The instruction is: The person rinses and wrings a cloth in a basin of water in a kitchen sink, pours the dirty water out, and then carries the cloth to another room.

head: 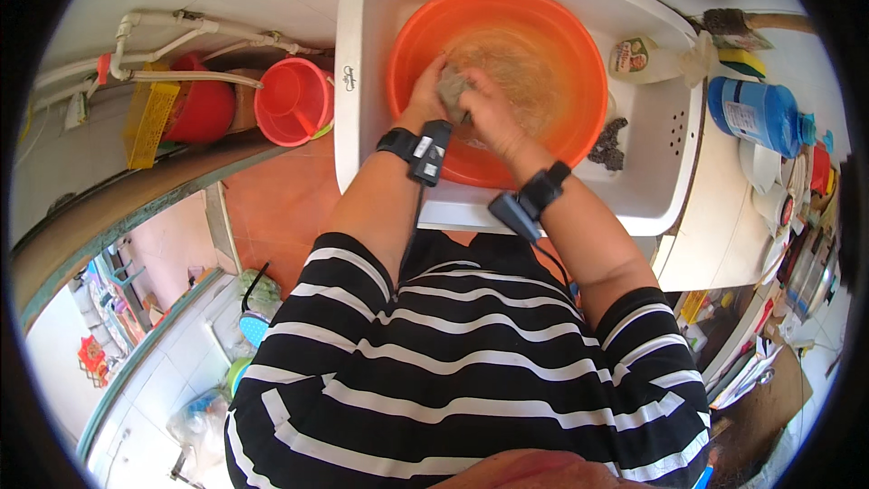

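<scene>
A greyish, crumpled item, likely a wet cloth (pixel 451 92), is gripped between my two hands over the left side of an orange plastic basin (pixel 600 85). My left hand (pixel 429 92) holds its left side with the thumb and fingers around it. From the right, my right hand (pixel 490 109) presses on it with bent fingers, slightly blurred. Cloudy, rippled water (pixel 523 68) fills the bottom of the basin. The basin stands inside a white sink (pixel 352 27). Black straps with small devices circle both my wrists.
Right of the basin, the sink holds a labelled plastic pouch (pixel 645 61) and a dark mesh scrubber (pixel 609 144). A blue plastic bottle (pixel 760 115) and a yellow-green sponge (pixel 742 63) lie beyond its right edge. Left of the sink are a pink bucket (pixel 293 102) and wall pipes (pixel 197 27).
</scene>
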Motion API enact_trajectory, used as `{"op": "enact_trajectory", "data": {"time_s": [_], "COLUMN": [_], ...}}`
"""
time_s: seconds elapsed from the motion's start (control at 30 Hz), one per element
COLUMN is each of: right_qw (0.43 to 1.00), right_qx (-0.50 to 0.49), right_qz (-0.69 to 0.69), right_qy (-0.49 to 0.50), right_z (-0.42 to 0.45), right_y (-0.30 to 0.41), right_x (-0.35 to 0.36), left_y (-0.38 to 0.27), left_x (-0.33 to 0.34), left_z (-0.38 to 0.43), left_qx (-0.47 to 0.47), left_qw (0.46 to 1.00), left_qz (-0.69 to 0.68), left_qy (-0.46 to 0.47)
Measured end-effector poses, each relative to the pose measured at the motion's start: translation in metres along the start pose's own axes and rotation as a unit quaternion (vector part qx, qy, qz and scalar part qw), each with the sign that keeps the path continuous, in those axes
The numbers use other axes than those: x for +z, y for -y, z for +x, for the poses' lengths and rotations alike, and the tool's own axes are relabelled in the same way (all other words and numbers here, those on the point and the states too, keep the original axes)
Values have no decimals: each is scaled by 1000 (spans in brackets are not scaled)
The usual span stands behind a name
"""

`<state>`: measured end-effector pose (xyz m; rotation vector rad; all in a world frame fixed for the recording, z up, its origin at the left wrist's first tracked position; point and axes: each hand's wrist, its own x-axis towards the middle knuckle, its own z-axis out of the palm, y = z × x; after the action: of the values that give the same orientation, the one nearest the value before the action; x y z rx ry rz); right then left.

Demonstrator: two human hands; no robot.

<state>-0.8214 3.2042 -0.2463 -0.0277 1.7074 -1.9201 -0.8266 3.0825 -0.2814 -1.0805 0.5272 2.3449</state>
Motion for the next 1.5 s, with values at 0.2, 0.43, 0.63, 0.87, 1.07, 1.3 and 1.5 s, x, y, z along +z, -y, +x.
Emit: {"op": "enact_trajectory", "data": {"time_s": [0.2, 0.43, 0.63, 0.87, 1.07, 1.3, 1.5], "right_qw": [909, 788, 973, 999, 995, 997, 998], "right_qx": [-109, -52, 201, -11, 81, -43, -41], "right_qz": [-380, -583, -63, -24, 51, -68, -28], "right_qy": [-133, -191, 100, -29, -20, 1, 36], "right_z": [-6, 28, 8, -27, -30, -31, -46], "right_y": [28, -27, -17, 13, 46, 51, 79], "right_x": [-14, -130, -43, -94, -65, -43, -19], "left_y": [40, 19, 22, 61, 70, 73, 74], "left_x": [41, 39, -17, 60, 62, 46, 37], "left_z": [-5, -17, -8, -46, -35, -39, -48], "left_qx": [90, -7, 156, 113, 112, 148, 146], "left_qw": [989, 976, 824, 978, 987, 979, 978], "left_qz": [108, 178, 527, 172, 49, 60, 65], "left_qy": [43, -124, 138, 34, 108, 128, 134]}}
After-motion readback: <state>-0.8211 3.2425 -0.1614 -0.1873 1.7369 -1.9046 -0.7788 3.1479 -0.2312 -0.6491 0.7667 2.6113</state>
